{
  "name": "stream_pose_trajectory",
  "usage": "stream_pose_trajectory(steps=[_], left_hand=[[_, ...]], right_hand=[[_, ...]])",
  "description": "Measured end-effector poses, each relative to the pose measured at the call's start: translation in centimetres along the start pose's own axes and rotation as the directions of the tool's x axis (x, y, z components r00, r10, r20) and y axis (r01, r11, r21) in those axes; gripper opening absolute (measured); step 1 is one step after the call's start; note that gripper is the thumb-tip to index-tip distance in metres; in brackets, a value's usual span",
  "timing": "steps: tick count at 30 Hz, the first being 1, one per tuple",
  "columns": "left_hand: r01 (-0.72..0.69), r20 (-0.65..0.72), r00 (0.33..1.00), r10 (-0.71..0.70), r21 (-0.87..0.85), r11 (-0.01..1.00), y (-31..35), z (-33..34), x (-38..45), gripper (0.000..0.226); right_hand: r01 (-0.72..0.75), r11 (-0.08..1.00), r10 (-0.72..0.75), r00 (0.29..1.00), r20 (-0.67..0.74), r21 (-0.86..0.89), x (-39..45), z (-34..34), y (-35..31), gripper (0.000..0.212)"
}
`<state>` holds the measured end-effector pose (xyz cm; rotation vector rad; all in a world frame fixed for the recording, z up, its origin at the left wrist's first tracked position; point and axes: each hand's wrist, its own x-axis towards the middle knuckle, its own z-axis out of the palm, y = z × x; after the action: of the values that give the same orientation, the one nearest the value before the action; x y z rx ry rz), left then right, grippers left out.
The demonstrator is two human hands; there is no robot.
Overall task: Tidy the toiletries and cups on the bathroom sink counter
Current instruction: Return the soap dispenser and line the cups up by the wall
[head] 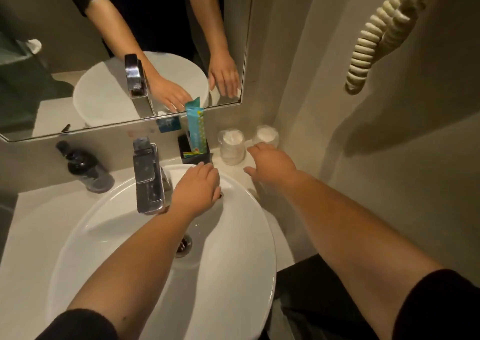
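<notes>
Hands (197, 186) (270, 164) open — near wrapped cups (232, 146)

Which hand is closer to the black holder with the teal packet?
Left. The left hand almost touches the black holder from the front; the right hand is further right, by the cups.

Faucet (148, 181) left; cups (232, 146) ahead.

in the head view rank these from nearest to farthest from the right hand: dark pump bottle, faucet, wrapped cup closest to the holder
From the right hand:
1. wrapped cup, just left of its fingers
2. faucet, behind the sink, centre
3. dark pump bottle, far left on the counter
</notes>
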<state>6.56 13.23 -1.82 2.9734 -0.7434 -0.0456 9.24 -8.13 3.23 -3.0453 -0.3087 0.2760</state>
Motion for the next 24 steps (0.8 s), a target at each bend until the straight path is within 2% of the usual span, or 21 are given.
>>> stream_pose_trajectory(steps=[5,8,11,14,19,24], left_hand=[[-0.024,0.047,0.999,0.02,0.088,0.996,-1.4,2.5,1.1,0.062],[-0.017,0.005,1.0,0.017,0.108,0.994,-1.6,3.5,1.3,0.063],[-0.027,-0.024,0.999,0.03,0.113,0.993,-1.7,4.0,1.4,0.062],[-0.03,-0.031,0.999,0.033,0.116,0.993,-1.8,4.3,1.5,0.062],[-0.032,-0.034,0.999,0.036,0.116,0.993,-1.8,4.4,1.5,0.063],[-0.032,-0.033,0.999,0.036,0.112,0.993,-1.8,4.4,1.5,0.063]], right_hand=[[0.198,0.972,-0.193,0.98,0.055,-0.128,7.8,-1.7,0.5,0.068],[0.321,0.918,-0.284,0.942,0.181,-0.232,11.2,-1.6,0.2,0.078],[0.41,0.861,-0.321,0.898,0.302,-0.301,13.2,-1.1,-0.7,0.07],[0.431,0.839,-0.327,0.887,0.325,-0.332,14.0,-0.5,-1.0,0.063],[0.41,0.877,-0.339,0.898,0.281,-0.25,14.3,0.0,-1.3,0.06],[0.393,0.88,-0.334,0.911,0.241,-0.265,14.1,0.3,-1.4,0.058]])
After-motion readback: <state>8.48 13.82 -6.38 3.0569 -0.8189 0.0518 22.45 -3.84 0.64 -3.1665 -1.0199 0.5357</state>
